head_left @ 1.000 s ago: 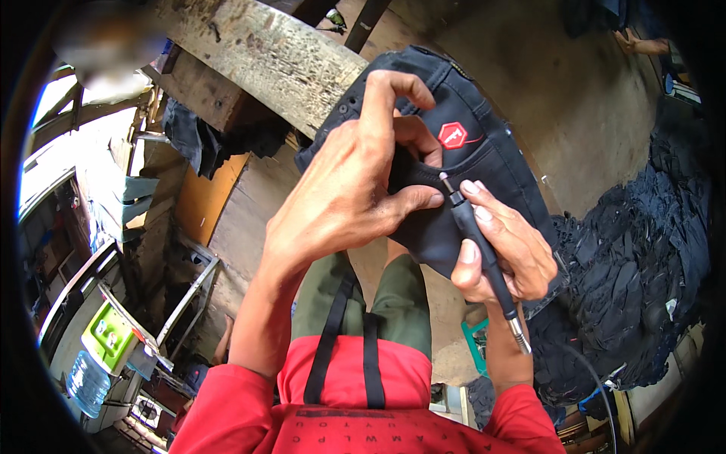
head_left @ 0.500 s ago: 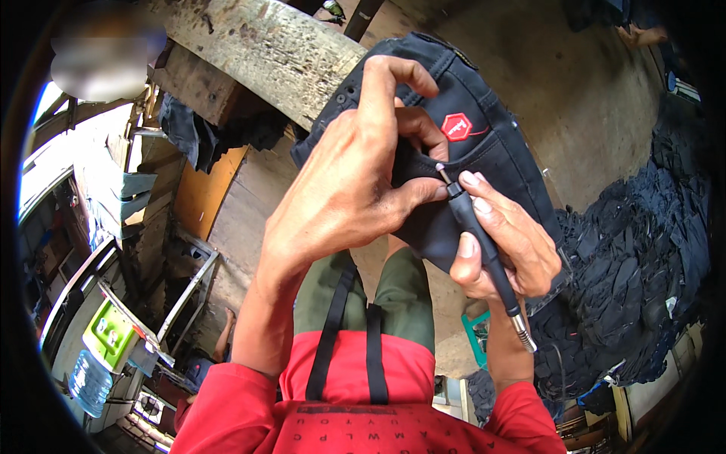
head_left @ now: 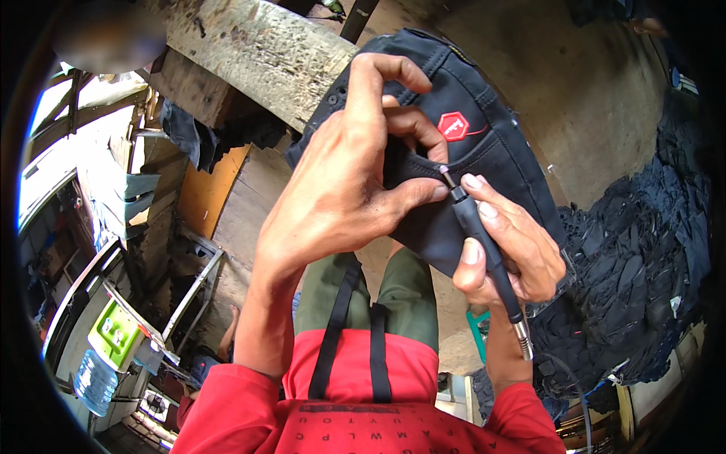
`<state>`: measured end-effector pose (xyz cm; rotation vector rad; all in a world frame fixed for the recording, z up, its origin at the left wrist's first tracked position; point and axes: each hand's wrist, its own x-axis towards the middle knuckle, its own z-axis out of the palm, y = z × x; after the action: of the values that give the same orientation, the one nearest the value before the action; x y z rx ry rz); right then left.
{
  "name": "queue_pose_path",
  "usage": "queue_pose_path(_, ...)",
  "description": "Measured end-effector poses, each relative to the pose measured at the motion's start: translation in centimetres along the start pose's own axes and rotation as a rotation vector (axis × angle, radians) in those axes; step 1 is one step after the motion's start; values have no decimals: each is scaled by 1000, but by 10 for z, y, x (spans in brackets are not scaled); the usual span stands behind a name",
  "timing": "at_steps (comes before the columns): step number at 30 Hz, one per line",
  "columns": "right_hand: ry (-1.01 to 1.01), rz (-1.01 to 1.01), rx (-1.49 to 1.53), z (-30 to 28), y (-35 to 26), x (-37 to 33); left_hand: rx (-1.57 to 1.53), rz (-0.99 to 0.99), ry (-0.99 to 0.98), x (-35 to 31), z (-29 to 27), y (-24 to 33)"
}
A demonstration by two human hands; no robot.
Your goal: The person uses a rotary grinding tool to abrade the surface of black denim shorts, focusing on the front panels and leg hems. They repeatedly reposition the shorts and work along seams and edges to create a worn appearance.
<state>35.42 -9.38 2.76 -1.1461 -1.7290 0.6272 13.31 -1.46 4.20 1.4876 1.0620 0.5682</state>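
Observation:
Black trousers (head_left: 522, 178) lie over the end of a wooden board, with a red hexagonal tag (head_left: 453, 126) beside a curved pocket opening. My left hand (head_left: 333, 178) grips the pocket edge, thumb on the outer side and bent fingers partly inside the opening; its index finger arches above the cloth. Held like a pen in my right hand (head_left: 525, 253) is a black rotary grinder handpiece (head_left: 482, 234) with a metal spring sleeve at its rear. Its small pinkish tip is at the pocket edge, close to my left thumb and fingertips.
The worn wooden board (head_left: 265, 57) runs in from upper left. At right lies a large heap of dark garments (head_left: 620, 265). A green tray (head_left: 115, 333) and a clear blue water bottle (head_left: 96, 382) are at lower left. Another person's arm (head_left: 229, 333) shows at lower left.
Both hands and the trousers have shifted slightly in view. The grinder's tip stays at the pocket edge, and both grips look the same.

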Motion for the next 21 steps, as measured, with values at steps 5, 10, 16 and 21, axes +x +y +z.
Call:
queue_pose_path(5,-7,32,4,-3,-3,-1,-15,-17,7,0,1,0)
queue_pose_path(10,0,27,7,-2,-2,-1,-22,-27,-1,0,1,1)
queue_pose_path(16,15,32,6,-2,-2,-2,6,2,3,1,1,0)
queue_pose_path(21,29,30,3,-3,-1,-3,-15,-17,9,0,2,0)
